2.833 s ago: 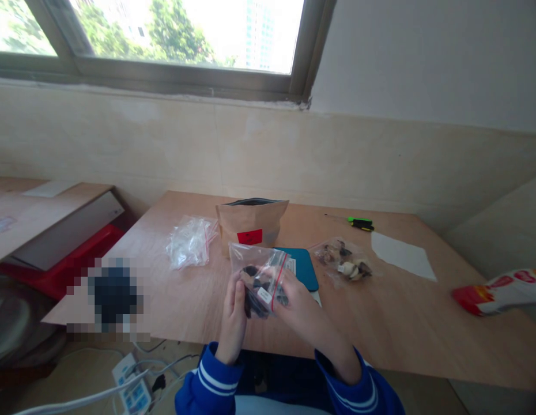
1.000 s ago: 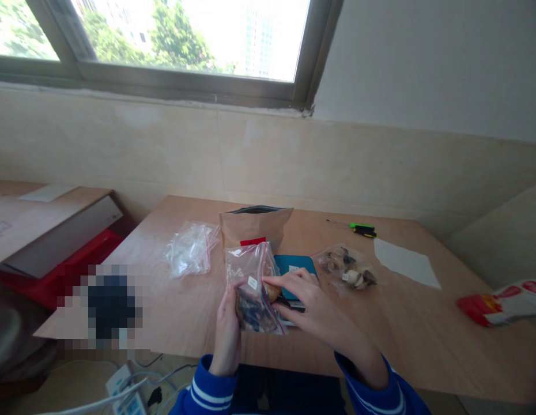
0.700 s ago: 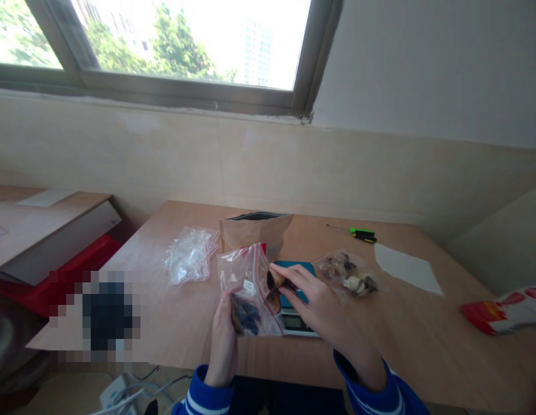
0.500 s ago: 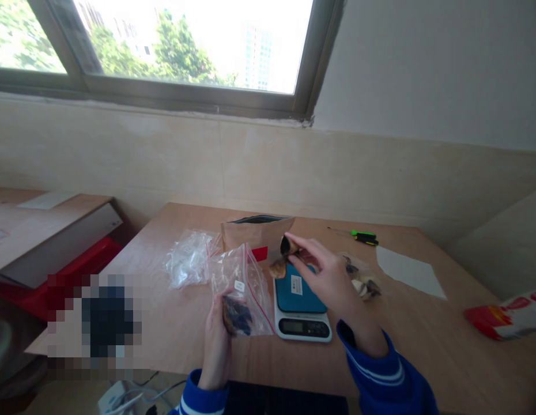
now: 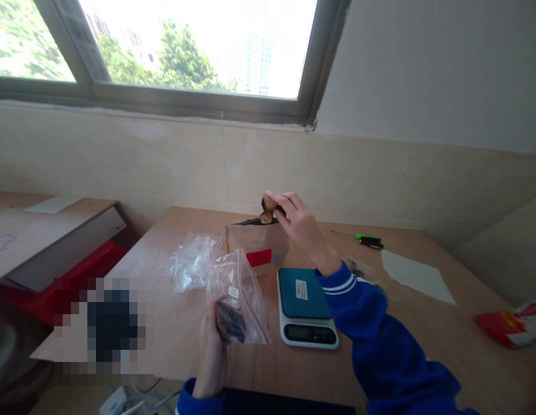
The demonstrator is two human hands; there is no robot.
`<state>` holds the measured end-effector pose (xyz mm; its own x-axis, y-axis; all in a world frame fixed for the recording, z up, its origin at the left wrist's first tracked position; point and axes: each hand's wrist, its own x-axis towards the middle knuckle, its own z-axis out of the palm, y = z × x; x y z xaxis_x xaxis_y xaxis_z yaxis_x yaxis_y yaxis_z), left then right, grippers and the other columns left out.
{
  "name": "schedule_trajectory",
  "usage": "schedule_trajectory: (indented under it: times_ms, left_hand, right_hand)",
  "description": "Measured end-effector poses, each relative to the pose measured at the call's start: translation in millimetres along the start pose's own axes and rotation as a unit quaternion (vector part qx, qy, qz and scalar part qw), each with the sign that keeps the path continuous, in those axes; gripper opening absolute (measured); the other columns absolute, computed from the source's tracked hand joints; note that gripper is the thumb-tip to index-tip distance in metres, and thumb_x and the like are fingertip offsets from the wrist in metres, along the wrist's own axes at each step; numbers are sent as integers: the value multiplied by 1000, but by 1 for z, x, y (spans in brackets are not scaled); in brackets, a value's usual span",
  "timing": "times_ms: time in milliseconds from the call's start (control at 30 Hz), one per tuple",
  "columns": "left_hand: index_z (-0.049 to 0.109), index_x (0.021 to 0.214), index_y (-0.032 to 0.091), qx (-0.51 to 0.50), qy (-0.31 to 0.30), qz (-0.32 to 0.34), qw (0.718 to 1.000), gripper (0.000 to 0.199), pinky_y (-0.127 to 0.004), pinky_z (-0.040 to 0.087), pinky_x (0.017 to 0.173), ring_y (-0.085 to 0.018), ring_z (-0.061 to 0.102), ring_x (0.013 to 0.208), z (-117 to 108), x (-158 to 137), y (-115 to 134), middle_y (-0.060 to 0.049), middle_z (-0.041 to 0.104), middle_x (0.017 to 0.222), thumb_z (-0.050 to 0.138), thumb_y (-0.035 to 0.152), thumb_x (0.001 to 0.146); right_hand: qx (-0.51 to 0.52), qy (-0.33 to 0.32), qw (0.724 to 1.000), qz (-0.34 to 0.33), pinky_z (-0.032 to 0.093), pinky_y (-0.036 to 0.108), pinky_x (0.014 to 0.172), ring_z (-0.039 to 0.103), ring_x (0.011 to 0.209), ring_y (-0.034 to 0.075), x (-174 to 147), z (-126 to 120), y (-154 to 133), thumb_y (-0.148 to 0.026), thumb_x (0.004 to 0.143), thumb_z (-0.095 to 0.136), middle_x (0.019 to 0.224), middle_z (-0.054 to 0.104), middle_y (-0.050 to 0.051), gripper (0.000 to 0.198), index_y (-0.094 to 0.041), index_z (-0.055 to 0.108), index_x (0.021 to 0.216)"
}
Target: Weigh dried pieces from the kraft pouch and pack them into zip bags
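In the head view, a couple of brown, dried-looking pieces (image 5: 270,203) are pinched between the fingertips of the right hand (image 5: 299,219), fingers held narrow; they're lifted right at the open mouth of the brown paper pouch (image 5: 257,235), though whether the rim is touched can't be told; a clear zip bag (image 5: 246,282) is gripped low on its side by the left hand (image 5: 211,340), with dark pieces (image 5: 230,323) bunched at the bottom and the red-striped edge turned to the right; whether that edge is parted can't be made out; the kitchen scale (image 5: 306,302) is left sitting just right of the bag, nothing loaded on its blue top; more clear bags (image 5: 192,262) are heaped left of the pouch; farther right, a green-and-black-handled tool (image 5: 368,239) and a white sheet (image 5: 417,275) are laid on the table (image 5: 250,369).
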<state>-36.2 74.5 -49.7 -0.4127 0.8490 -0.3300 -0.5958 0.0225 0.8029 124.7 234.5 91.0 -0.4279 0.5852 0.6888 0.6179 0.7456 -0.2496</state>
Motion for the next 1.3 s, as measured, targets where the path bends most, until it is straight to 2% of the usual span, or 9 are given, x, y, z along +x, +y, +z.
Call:
schedule_trajectory:
  times_ms: [267,433,633,800,1000,1200,1300]
  left_hand:
    - [65,95,18,-1,-5,-8,1000,54,-22,52,55,-13,63,61,-3,0,-4,0,70,70,69,65,69]
    - [63,94,17,-7,-12,-21,1000,57,-23,52,51,-13,62,55,-1,-3,0,1,69,68,71,65,66]
    - [65,91,15,-24,3,-38,999,61,-25,52,51,-16,64,55,1,-4,2,0,69,65,77,64,56]
    - [66,90,16,-27,6,-42,999,60,-25,52,52,-16,65,56,3,-7,4,-1,71,66,78,63,55]
    - [67,91,16,-25,11,-46,999,63,-24,53,57,-15,65,59,2,-7,4,0,72,68,79,64,53]
    - [67,88,16,-25,13,-48,998,62,-24,54,62,-15,66,63,1,-5,2,0,72,68,79,65,51]
    - [67,88,16,-27,8,-47,999,61,-23,53,64,-14,66,65,1,-4,1,-1,72,70,79,64,53]
  right_hand:
    - [93,-32,993,-59,47,34,103,57,113,18,-8,3,8,-14,96,41,117,60,6,35,-25,59,124]
    - [146,-63,986,-53,48,34,100,60,109,17,-13,6,9,-8,91,42,114,64,6,35,-21,61,118]
    - [194,-53,978,-46,51,34,93,63,103,19,-17,4,9,-6,84,47,108,66,8,33,-17,62,112]
    - [234,-72,969,-21,53,35,91,63,105,19,-17,1,9,-8,85,48,112,65,9,34,-18,60,116]
    - [255,-76,964,13,52,36,94,63,107,19,-18,1,10,-27,91,54,114,66,8,25,-20,60,115]
    - [287,-32,951,112,54,34,87,65,97,17,-18,7,14,-33,83,68,107,67,5,26,-21,60,105]
    - [294,1,946,134,54,32,82,65,92,16,-16,8,15,-33,80,72,103,66,4,29,-22,59,103]
